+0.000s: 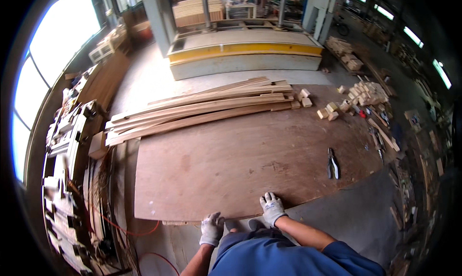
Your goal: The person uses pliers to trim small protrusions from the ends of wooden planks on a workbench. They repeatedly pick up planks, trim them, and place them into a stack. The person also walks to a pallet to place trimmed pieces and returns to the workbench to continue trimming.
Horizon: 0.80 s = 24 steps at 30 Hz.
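My right hand, in a white work glove, lies on the near edge of a large brown wooden panel with its fingers spread. Close to the same edge, further left, is my left hand, gloved too. Its thumb stands apart from the fingers and nothing shows in its grasp; whether it touches the panel I cannot tell. Pliers with dark and pale handles lie on the panel to the right. Long wooden strips are piled along its far left side.
Small wood blocks and a larger heap of offcuts sit at the far right, near a drill-like tool. A yellow-edged machine bed stands beyond. Cluttered shelving lines the left, and a red hose trails on the floor.
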Available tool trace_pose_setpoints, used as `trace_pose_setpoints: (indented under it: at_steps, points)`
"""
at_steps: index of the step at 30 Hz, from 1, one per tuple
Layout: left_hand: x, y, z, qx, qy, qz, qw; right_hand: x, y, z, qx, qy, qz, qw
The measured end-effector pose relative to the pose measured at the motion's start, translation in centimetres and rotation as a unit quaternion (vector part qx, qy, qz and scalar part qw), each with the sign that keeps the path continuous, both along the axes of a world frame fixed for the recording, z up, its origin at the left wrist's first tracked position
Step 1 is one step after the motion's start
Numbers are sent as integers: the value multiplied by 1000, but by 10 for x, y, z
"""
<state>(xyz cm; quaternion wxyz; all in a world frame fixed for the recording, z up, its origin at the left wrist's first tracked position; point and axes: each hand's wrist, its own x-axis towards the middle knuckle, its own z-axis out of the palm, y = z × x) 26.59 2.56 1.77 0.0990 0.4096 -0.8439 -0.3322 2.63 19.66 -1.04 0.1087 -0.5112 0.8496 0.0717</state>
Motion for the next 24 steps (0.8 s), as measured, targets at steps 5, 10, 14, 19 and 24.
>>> trace_pose_setpoints:
  at_steps: [5, 10, 14, 19, 24]
  points:
    - [-47, -52, -10, -88, -10, -143, 986, 6, -10, 33, -4, -48, -34, 998]
    - [-66, -54, -19, -95, -80, -203, 971, -17, 9, 13, -48, -132, -65, 988]
    - [-67, -40, -31, -129, -43, -176, 975, -56, 40, -8, -128, -110, -120, 978]
    - [-77, -32, -27, -81, -90, -131, 984, -152, 81, -2, -96, -100, -207, 968]
    - [-86, -15, -39, -65, -173, -77, 980, -272, 146, -8, -167, 31, -395, 903]
